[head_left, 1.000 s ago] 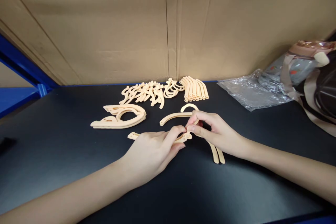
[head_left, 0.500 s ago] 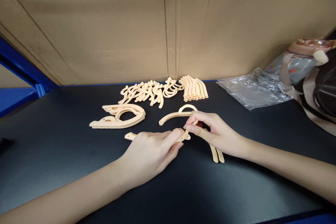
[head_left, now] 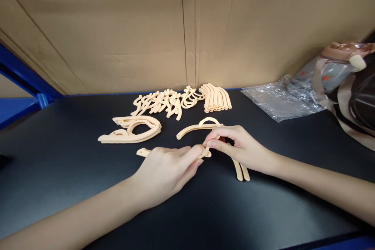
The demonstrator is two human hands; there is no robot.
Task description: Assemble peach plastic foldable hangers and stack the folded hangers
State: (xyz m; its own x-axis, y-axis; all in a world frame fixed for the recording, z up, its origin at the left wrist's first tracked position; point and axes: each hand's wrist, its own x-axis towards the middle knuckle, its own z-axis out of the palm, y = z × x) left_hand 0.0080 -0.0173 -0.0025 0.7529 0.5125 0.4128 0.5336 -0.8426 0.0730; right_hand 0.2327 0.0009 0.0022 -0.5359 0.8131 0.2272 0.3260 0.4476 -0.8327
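My left hand point(head_left: 168, 172) is closed on a cream plastic strip point(head_left: 143, 152), whose one end sticks out left of the knuckles and whose other end shows at the fingertips. My right hand point(head_left: 240, 146) pinches a small cream piece point(head_left: 208, 149) against that right end. Beyond the right hand lie a curved cream arm point(head_left: 190, 128) and a cream hook-shaped piece point(head_left: 209, 119). Two curved strips point(head_left: 240, 170) lie partly under the right hand. Where the held pieces meet is mostly hidden by fingers.
Folded cream hanger-like assemblies point(head_left: 131, 134) lie left of centre. Behind are a pile of hooks point(head_left: 164, 103) and a row of curved arms point(head_left: 216, 97). A clear plastic bag point(head_left: 278, 99), a bottle point(head_left: 336, 66) and a dark bag point(head_left: 360, 97) stand at right. Cardboard point(head_left: 123, 31) rises behind.
Both hands stay nearly in place with the same pieces. The right fingertips have shifted slightly left and closer to the left fingertips. The whole view has moved slightly.
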